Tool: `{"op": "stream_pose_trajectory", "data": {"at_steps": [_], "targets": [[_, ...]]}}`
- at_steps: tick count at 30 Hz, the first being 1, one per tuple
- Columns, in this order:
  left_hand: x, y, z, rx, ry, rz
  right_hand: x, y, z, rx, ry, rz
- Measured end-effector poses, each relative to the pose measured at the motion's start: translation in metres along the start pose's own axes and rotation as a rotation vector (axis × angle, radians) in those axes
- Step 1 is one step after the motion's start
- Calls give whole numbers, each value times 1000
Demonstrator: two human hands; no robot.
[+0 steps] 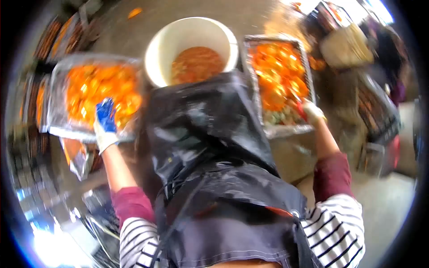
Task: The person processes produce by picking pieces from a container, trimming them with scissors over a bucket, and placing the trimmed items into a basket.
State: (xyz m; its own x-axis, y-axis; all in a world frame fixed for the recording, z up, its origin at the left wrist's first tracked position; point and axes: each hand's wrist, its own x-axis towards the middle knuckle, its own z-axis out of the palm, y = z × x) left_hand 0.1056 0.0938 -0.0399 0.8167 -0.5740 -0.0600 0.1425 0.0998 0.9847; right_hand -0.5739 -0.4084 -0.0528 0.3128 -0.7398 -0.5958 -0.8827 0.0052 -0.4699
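Note:
My left hand (106,119), in a white glove with blue coating, reaches over the near part of the left crate (56,117). Its fingers point forward, looking open, against shiny orange pieces of fruit or vegetable (85,82); blur hides whether they touch. In a whitish glove, my right hand (313,111) is closed around a red-handled tool (301,110) at the near right side of the right crate (288,130). The tool's far end blurs into the orange pieces (277,67) there. Greenish bits (279,118) lie at that crate's near end.
Between the crates stands a white bucket (154,56) holding a reddish-orange mass (196,64). A dark apron (201,120) covers my lap. Stacked crates (49,38) line the left; another dark crate (380,111) stands at right. An orange piece (134,13) lies on the floor.

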Motion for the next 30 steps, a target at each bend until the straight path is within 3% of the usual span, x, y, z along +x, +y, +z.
{"op": "stream_pose_trajectory", "data": {"at_steps": [1, 2, 3, 4, 5, 6, 7, 8, 9, 11, 12, 14, 17, 18, 20, 21, 22, 24, 27, 30], "targets": [[-23, 6, 10, 426, -5, 291, 3, 1, 0, 366, -32, -69], [-43, 27, 36, 259, 189, 172, 7, 4, 0, 733, -90, -125], [-64, 48, 64, 62, 394, 87, 36, 37, -20, 936, -353, -65], [-77, 71, 82, 106, 510, 124, 41, 23, -25, 1037, -461, -33], [-61, 50, 53, -69, 493, 200, 35, 0, -20, 748, -220, -105], [-65, 61, 66, 179, 573, 213, 28, -24, -15, 431, 17, -104], [-68, 74, 82, 428, 665, 209, 45, -22, -13, 320, -3, -265], [-70, 84, 111, 382, 660, 236, 65, -16, -12, 211, -7, -432], [-64, 74, 108, 627, 537, 158, 85, -9, -10, 115, 3, -595], [-56, 57, 116, 1133, 385, 68, 104, -26, 6, 166, 12, -671], [-53, 45, 127, 1341, 471, 202, 113, -35, 13, 190, 15, -710], [-36, 19, 128, 1460, 672, 190, 69, -100, 20, 250, -29, -563], [-11, 20, 129, 1397, 573, -111, 29, -167, 25, 305, -63, -411], [-4, 21, 127, 1381, 577, -102, 15, -189, 26, 366, -67, -297], [10, 22, 125, 1358, 578, -77, 13, -196, 22, 274, -62, -299], [15, 21, 122, 1174, 641, -103, 8, -196, 22, 190, -20, -296], [22, 13, 109, 1076, 613, -52, 4, -194, 22, 108, 21, -290], [23, -3, 92, 1049, 564, 54, 15, -167, 18, 299, -12, -355], [22, 0, 85, 889, 621, 36, 35, -134, 15, 462, -36, -303], [9, 34, 105, 1090, 768, 338, 0, -164, 15, 136, -27, -315]]}}
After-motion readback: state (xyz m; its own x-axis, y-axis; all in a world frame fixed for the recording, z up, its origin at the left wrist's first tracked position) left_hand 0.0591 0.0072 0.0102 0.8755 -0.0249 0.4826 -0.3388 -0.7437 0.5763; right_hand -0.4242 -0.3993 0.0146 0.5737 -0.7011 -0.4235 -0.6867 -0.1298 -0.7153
